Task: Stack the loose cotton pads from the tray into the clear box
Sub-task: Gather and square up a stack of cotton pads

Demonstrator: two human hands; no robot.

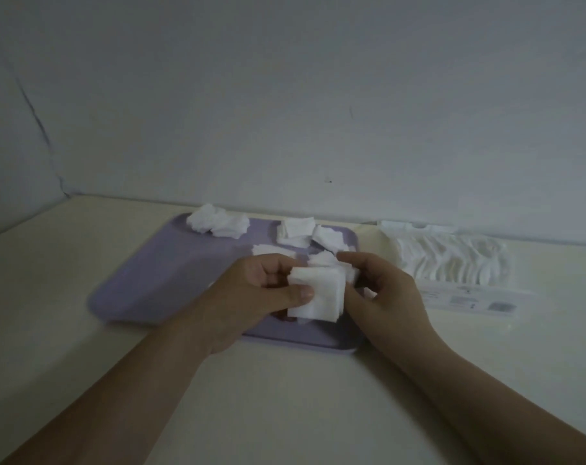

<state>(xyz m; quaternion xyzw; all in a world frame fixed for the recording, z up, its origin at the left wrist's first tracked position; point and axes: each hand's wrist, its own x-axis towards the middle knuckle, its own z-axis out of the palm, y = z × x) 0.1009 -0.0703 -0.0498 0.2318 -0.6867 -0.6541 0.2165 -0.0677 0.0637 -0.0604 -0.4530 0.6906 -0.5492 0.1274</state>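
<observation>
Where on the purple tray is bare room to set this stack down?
The flat lilac tray is bare on its left half, nearer than the far-left pile of white cotton pads. Its far right is crowded with other pad piles.

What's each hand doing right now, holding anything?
Left hand: thumb and fingers pinch the stack of cotton pads.
Right hand: fingers curled round the same stack's right edge.

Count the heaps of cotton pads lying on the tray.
5: one heap in the far-left corner, two far right, two just behind the held stack. The left hand and right hand may hide more.
</observation>
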